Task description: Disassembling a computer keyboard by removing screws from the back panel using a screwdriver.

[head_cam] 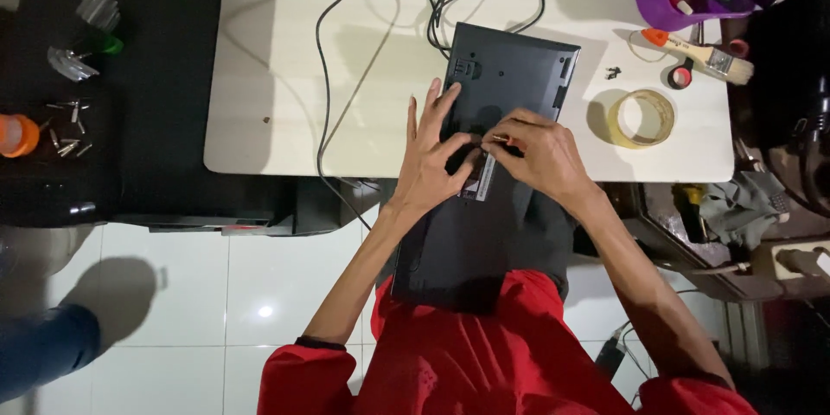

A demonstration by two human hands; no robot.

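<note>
a black keyboard, underside up, is laid across the white table's near edge. its middle is pressed by the left hand, fingers spread; a small metal tool is pinched there by the right hand.

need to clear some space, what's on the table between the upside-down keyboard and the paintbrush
In the head view, between the keyboard and the paintbrush lie a few small dark screws on otherwise bare tabletop.
</note>
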